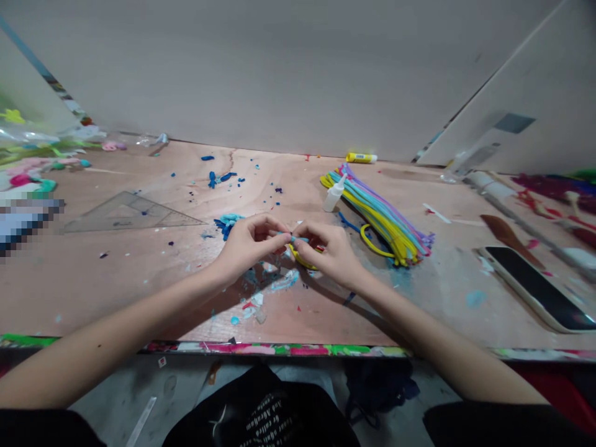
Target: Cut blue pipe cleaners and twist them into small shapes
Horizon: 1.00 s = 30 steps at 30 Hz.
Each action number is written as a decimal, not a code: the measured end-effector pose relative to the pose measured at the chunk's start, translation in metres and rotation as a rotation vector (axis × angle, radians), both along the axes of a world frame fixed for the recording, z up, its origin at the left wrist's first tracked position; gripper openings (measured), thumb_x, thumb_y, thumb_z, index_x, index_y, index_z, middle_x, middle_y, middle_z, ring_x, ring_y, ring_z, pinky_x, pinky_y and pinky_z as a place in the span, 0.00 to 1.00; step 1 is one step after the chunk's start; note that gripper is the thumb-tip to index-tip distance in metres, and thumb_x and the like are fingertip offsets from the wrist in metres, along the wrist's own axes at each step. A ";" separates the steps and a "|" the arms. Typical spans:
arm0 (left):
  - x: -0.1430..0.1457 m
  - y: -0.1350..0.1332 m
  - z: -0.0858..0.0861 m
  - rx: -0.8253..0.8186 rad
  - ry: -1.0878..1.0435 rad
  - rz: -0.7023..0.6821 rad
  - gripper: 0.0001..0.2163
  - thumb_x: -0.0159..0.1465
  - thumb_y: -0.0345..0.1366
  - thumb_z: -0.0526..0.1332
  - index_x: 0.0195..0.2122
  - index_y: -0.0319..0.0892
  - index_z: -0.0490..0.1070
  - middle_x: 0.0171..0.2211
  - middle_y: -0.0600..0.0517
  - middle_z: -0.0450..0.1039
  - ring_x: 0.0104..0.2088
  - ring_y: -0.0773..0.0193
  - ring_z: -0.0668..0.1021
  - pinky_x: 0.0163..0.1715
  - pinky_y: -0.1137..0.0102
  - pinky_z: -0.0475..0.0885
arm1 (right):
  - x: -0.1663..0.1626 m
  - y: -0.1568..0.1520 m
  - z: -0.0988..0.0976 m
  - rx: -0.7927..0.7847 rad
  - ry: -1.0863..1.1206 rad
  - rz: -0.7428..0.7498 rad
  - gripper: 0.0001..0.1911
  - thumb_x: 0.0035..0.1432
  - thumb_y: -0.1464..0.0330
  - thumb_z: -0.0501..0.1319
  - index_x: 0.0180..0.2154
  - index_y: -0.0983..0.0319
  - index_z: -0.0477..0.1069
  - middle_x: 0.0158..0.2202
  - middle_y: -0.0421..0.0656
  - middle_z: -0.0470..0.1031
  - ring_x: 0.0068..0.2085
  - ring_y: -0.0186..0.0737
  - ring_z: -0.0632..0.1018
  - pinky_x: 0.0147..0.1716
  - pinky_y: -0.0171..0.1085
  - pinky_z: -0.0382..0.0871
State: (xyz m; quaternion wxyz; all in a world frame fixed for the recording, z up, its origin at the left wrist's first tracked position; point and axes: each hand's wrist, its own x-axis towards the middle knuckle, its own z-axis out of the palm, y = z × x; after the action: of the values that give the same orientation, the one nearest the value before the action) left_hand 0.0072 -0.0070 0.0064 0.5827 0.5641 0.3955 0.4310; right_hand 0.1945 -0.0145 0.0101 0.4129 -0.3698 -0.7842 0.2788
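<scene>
In the middle of the head view, my left hand (251, 242) and my right hand (328, 248) meet above the table. Fingertips of both are closed in a pinch on a small, thin light-blue piece (300, 239), whose kind I cannot make out. A curved yellow strip (305, 259) shows just under my right hand, partly hidden by the fingers; whether it is held is unclear. Beside my left hand lie crumpled blue scraps (226, 225). To the right of my right hand is a bundle of yellow, light-blue and purple chenille stems (384, 217), with a small white nozzle bottle (334, 195) against it.
A clear set square (133, 214) lies at left. A yellow glue stick (361, 158) rests near the back panel. At right are a phone (535, 288) and a brown wooden tool (510, 239). Coloured scraps litter the wooden table (158, 292), whose front edge is paint-marked.
</scene>
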 end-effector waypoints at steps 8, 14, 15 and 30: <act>-0.001 0.000 -0.001 0.193 0.099 0.015 0.07 0.58 0.36 0.69 0.33 0.39 0.76 0.28 0.52 0.76 0.27 0.68 0.77 0.26 0.74 0.70 | 0.000 0.000 0.000 -0.047 -0.002 -0.011 0.06 0.54 0.71 0.58 0.25 0.63 0.69 0.21 0.35 0.67 0.24 0.29 0.64 0.24 0.30 0.55; 0.001 0.000 0.000 0.261 0.117 0.010 0.05 0.57 0.34 0.69 0.30 0.39 0.75 0.29 0.52 0.77 0.28 0.68 0.77 0.29 0.74 0.71 | -0.005 -0.005 0.002 0.177 -0.136 -0.086 0.07 0.50 0.74 0.58 0.22 0.62 0.62 0.21 0.34 0.61 0.24 0.29 0.62 0.26 0.32 0.52; 0.001 0.000 0.000 0.252 0.117 0.011 0.05 0.56 0.34 0.69 0.30 0.39 0.75 0.28 0.52 0.77 0.28 0.68 0.77 0.29 0.74 0.71 | -0.005 -0.006 0.002 0.202 -0.156 -0.097 0.08 0.51 0.74 0.57 0.23 0.62 0.62 0.21 0.34 0.61 0.24 0.29 0.62 0.26 0.32 0.52; -0.005 0.006 0.007 -0.075 -0.053 -0.015 0.09 0.54 0.37 0.72 0.31 0.40 0.74 0.25 0.54 0.75 0.26 0.68 0.77 0.28 0.72 0.74 | 0.015 0.006 0.003 0.405 -0.256 0.009 0.07 0.62 0.71 0.57 0.41 0.61 0.73 0.35 0.43 0.78 0.31 0.36 0.73 0.33 0.36 0.65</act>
State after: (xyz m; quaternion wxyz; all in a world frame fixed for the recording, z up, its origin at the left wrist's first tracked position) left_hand 0.0026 -0.0009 0.0133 0.6167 0.5333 0.3917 0.4264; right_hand 0.2099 -0.0088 0.0133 0.3746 -0.3083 -0.8718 0.0686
